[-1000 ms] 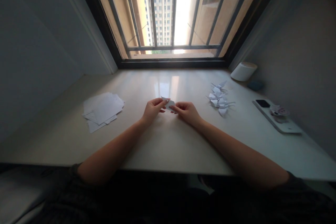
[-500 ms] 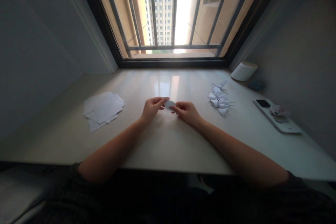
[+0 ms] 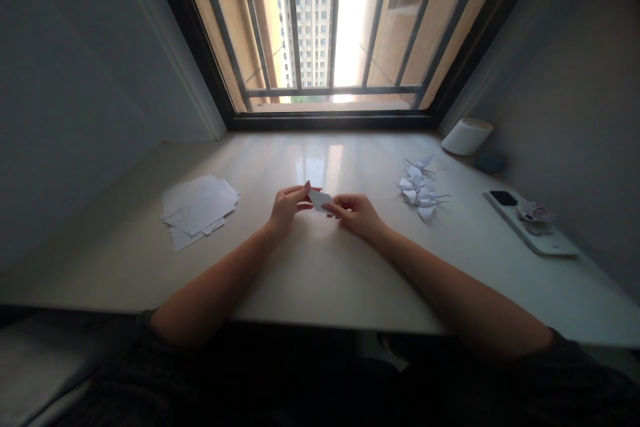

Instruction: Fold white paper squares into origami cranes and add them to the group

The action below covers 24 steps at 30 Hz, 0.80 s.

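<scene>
A small folded piece of white paper (image 3: 321,200) is held just above the table, between my two hands. My right hand (image 3: 354,211) pinches its right end, thumb on top and fingers curled beneath. At its left corner is my left hand (image 3: 289,205), the thumb raised near the edge and the fingers behind and under the paper. Part of the left fingers is hidden by the paper. To the right lies a cluster of folded white paper cranes (image 3: 419,190). Off to the left is a loose stack of white paper sheets (image 3: 200,205).
On the right of the white table (image 3: 320,280) lies a phone (image 3: 527,223) with a round grip on its back. Behind it, near the wall, are a white cylindrical object (image 3: 467,137) and a small dark item (image 3: 490,161). A barred window (image 3: 330,117) borders the far edge.
My left thumb and fingers have shifted back and spread a little, showing more of the folded paper's left end. My right hand keeps its pinch. The view has moved very slightly.
</scene>
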Tool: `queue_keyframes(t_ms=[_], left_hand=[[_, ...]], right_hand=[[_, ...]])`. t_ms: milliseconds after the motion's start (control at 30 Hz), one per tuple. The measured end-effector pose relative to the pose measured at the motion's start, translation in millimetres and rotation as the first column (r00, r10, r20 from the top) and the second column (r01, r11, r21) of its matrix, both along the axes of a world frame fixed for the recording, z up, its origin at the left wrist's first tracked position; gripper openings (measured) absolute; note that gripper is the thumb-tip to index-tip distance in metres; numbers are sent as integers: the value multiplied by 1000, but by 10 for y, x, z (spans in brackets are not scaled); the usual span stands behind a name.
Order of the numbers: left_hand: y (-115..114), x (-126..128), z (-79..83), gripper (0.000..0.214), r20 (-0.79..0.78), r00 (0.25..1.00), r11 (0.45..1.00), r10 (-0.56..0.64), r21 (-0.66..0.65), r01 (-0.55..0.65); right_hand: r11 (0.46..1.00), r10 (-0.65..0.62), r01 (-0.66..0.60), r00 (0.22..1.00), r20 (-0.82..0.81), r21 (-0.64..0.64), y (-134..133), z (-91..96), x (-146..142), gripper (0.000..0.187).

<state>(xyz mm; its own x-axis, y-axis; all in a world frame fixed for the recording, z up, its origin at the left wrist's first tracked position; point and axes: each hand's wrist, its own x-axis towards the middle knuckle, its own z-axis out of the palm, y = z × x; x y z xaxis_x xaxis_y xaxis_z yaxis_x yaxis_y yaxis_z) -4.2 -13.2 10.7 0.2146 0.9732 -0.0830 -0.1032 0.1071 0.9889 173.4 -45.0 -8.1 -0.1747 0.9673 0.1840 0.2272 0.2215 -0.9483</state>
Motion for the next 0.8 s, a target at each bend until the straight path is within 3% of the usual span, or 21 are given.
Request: queue_keyframes(t_ms=[267,400,533,633,800], left_hand=[[39,-13,22,57,8,998,998,58,10,-58],[23,-9,9,65,-1,998,996,-64,58,64],[-18,35,-43,48,-130,977,976,-168,120,183],[-32,56,-75,38,-177,976,979,-126,137,151],[-36,62,-97,37,-112,992,994,-65,85,75]], right_hand=[[997,-47,44,998,-51,-56,-29,13,-17,42],[993,-94,85,989,-116,-83,-39,52,-15,44],[992,-100,87,984,-148,-93,-32,62,-7,44],[995,-58,44,986,-159,-92,-27,40,-18,45],[999,-22,17,992,-125,-41,-29,29,-42,43]])
